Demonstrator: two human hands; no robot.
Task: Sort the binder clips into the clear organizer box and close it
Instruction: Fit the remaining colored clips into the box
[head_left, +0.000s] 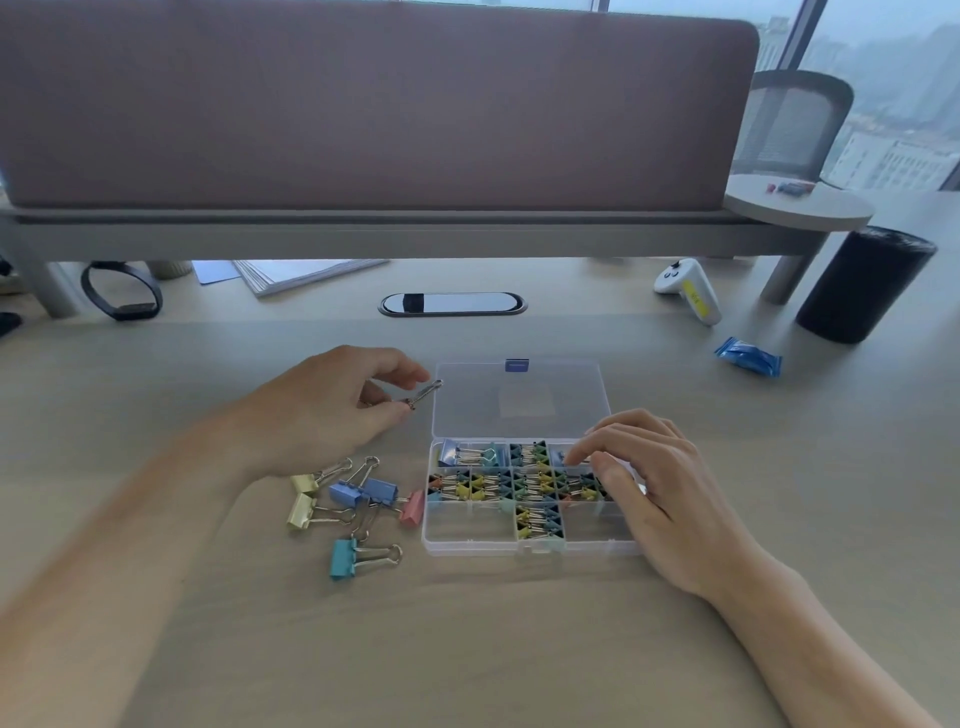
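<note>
Clear organizer box (470, 530) sits centre-right of the frame on the desk (467, 649), lid (519, 400) laid back flat behind it, blue latch (518, 365) at the lid's far edge. Middle row of compartments is packed with small mixed-colour clips (535, 486); upper-left cell has a few larger blue and teal ones; lower-left and lower-right cells look bare.

Left hand (322, 410), left of the lid, pinches a binder clip (423, 395) between thumb and fingers. Only its wire handles show (body hidden in the grip, colour unknown). The handle tips reach the lid's left edge.

Right hand (654, 483) lies over the box's right side, fingers curled down, index tip in the upper-right compartment by a blue clip. Cannot tell if it's actually holding anything.

Loose clips just left of the box: two yellow (304, 499), two blue (363, 491), one pink (413, 509) touching the box's left wall, one teal (345, 558) nearest the bottom of the frame.

Upper right of the frame: white controller (688, 291), blue packet (748, 356), black cylinder (862, 286).
</note>
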